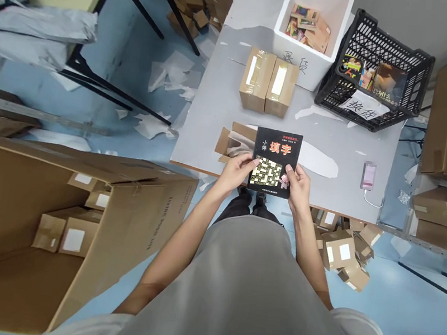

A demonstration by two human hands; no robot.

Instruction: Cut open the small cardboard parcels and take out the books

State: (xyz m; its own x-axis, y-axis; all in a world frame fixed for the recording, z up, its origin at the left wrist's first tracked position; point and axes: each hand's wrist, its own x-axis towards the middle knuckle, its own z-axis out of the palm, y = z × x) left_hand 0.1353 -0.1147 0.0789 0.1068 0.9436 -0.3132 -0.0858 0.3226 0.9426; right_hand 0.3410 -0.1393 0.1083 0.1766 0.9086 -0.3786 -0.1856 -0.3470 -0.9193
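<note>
Between my two hands is a black crossword book (277,150), its front cover facing up with orange characters and a yellow grid. My left hand (237,172) pinches its left edge, thumb on the cover. On the opposite edge, my right hand (299,185) grips the same way, thumb on top. The fingers under the book are hidden. Just behind my left hand lies an opened small cardboard box (222,143) with its flaps out and crumpled paper (240,143) inside; the book covers part of it.
On the table (222,93) stand two taped cartons (256,85), a white foam box (303,67) with books, a black plastic crate (402,111) with books, and a phone (369,175) on a cable. A large open carton (142,222) stands at left. Small boxes (340,251) lie on the floor at right.
</note>
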